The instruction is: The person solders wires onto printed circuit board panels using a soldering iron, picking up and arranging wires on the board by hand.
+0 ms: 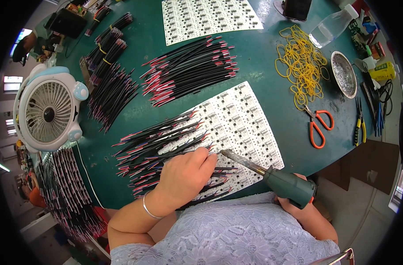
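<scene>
View from above of a dark green counter [263,66] covered with soldering work. Low in the centre of the frame, the left hand [184,176] lies palm down, its fingers curled together and pressed onto a fan of black wires with red ends [153,145] that rests across a white panel of small circuit boards [241,128]. A thin silver bangle [149,208] circles that wrist.

At the lower right, the right hand [298,203] is wrapped around the green handle of a soldering iron [272,174]; most of this hand is hidden behind the handle. The iron's metal tip points left and sits just beside the left fingertips, over the white panel.

A second spread of black and red wires [190,70] lies above the centre, with tied bundles of them [108,48] at the upper left. A second white board panel [210,17] is at the top edge. A small white desk fan [49,110] stands at the left. To the right are a heap of yellow rubber bands [301,66], orange-handled scissors [318,126], a round metal dish [344,74] and a clear plastic bottle [332,26].
</scene>
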A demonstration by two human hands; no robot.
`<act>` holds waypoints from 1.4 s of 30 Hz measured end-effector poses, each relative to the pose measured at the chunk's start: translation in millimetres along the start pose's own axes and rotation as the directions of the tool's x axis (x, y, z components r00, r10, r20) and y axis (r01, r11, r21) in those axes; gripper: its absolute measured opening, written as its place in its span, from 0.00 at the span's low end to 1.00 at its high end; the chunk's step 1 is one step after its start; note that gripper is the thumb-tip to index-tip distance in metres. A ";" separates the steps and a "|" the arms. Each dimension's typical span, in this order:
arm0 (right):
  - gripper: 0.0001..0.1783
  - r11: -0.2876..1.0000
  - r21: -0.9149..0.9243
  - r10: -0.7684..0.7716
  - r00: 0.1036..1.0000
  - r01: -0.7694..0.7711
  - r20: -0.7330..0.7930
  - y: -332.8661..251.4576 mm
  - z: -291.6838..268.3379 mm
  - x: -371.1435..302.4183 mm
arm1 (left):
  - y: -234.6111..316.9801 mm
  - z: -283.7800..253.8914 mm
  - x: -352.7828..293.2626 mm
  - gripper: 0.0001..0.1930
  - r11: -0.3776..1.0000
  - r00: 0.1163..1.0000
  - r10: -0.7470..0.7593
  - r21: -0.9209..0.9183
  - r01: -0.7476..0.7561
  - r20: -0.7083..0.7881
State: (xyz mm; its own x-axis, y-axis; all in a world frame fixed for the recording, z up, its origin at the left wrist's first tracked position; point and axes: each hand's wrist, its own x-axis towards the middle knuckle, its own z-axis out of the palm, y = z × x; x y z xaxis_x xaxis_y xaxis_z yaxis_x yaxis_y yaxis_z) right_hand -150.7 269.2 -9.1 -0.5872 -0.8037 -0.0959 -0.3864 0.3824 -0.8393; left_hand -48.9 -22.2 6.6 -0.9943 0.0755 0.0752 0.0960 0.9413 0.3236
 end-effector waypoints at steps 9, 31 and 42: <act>0.32 0.989 0.054 -0.138 0.990 0.135 0.040 6.9 -2.7 2.4 | -0.5 -3.1 2.5 0.12 1.000 0.999 0.003 0.001 -0.003 0.042; 0.12 0.991 0.062 -0.120 0.992 0.121 -0.026 3.4 -3.6 -3.3 | -5.2 -1.5 2.6 0.13 1.000 0.999 0.028 -0.008 -0.028 -0.033; 0.19 0.985 -0.128 -0.120 0.993 0.120 0.003 1.6 -6.1 -0.9 | -7.5 -2.1 3.6 0.13 0.997 0.998 0.051 -0.064 -0.053 -0.021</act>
State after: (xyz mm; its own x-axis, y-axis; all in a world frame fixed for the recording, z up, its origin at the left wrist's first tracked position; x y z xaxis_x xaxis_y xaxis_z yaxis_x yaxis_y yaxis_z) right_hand -155.0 273.3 -7.2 -0.5340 -0.8455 0.0039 -0.5418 0.3387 -0.7693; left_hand -53.2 -29.7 6.5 -0.9869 0.1170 0.1112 0.1509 0.9131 0.3787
